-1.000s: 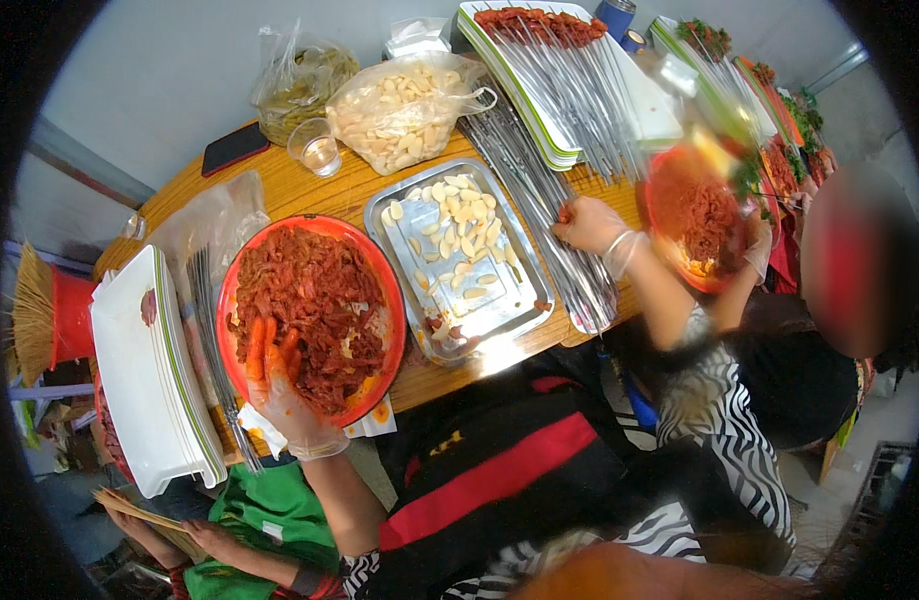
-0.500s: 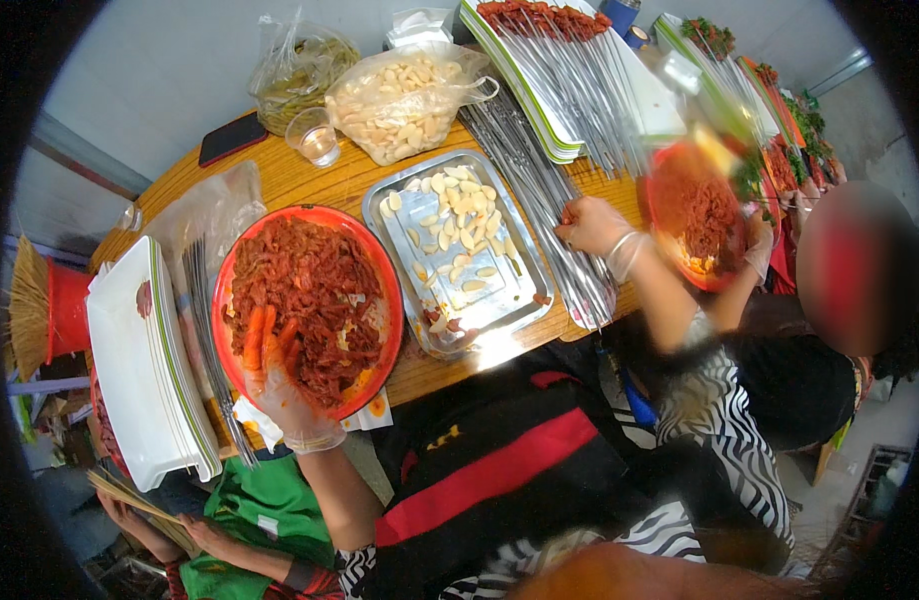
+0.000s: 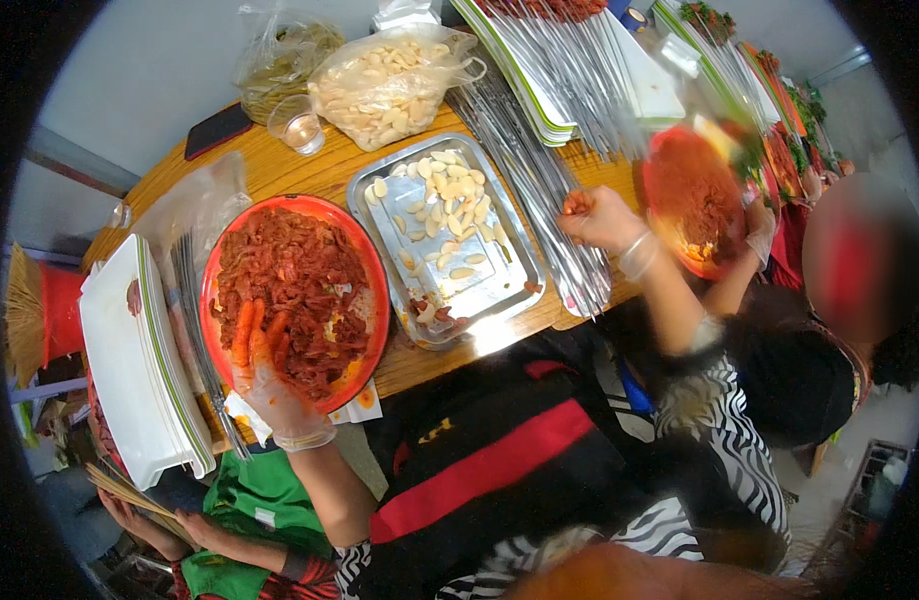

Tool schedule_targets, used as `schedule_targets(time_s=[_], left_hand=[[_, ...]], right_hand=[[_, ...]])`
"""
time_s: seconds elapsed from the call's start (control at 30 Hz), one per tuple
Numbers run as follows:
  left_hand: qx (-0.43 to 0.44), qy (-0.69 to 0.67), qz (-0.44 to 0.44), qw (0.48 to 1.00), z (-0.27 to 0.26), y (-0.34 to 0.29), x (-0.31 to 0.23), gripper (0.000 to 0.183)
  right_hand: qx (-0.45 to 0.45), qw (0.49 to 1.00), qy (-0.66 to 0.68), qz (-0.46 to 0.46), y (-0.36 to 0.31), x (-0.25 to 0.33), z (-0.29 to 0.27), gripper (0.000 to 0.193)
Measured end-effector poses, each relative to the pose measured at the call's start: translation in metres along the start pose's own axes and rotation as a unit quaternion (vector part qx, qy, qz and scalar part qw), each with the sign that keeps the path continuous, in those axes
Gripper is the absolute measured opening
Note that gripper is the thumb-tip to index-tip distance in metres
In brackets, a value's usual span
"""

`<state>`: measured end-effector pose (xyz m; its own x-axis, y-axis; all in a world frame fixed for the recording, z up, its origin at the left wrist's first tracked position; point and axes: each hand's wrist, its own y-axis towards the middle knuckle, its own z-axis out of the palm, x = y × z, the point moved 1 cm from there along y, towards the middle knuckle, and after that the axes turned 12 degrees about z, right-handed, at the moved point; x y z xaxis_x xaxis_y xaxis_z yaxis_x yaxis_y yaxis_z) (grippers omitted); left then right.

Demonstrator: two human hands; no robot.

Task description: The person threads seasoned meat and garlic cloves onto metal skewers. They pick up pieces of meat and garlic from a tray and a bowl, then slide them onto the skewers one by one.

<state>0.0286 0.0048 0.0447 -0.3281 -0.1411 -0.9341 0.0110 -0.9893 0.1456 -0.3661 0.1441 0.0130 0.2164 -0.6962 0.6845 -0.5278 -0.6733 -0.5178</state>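
Note:
My left hand (image 3: 270, 395), in a clear glove with red-stained fingers, rests on strips of red marinated meat (image 3: 289, 265). Its fingers are stretched out and slightly apart. The meat fills a round red-rimmed bowl (image 3: 381, 325). My right hand (image 3: 604, 220), also gloved, is closed, fingertips pinched and stained red, above a bundle of metal skewers (image 3: 539, 215); what it may hold I cannot make out. Between my hands sits a metal tray (image 3: 479, 300) with pale garlic cloves (image 3: 444, 195) and a few meat scraps.
White trays (image 3: 139, 340) and loose skewers (image 3: 194, 330) lie left. Behind stand a bag of garlic (image 3: 379, 95), a cup (image 3: 297, 128) and a phone (image 3: 217, 130). At right, a co-worker's gloved hand (image 3: 759, 235) is at another red bowl (image 3: 669, 240), near stacked trays of skewers (image 3: 599, 75).
The view has shifted slightly, so the table appears a little higher and further left. My right hand has lifted slightly off the skewers and turned; my left hand stays on the meat.

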Motion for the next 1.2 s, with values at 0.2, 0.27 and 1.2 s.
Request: schedule_targets(time_s=[0.2,0.27,1.2], left_hand=[[0.005,-0.016,-0.002,1.0,0.007,0.001,0.001,0.038],[0.017,-0.034,-0.021,0.999,0.014,-0.001,-0.001,0.038],[-0.001,0.021,0.016,1.0,0.01,-0.012,-0.015,0.029]], right_hand=[[0.135,0.973,0.16,0.1,-0.044,0.007,-0.012,0.011],[0.194,0.936,0.277,0.099,-0.049,0.0,-0.012,0.01],[0.481,0.699,0.487,-0.208,-0.124,0.189,0.049,0.02]])
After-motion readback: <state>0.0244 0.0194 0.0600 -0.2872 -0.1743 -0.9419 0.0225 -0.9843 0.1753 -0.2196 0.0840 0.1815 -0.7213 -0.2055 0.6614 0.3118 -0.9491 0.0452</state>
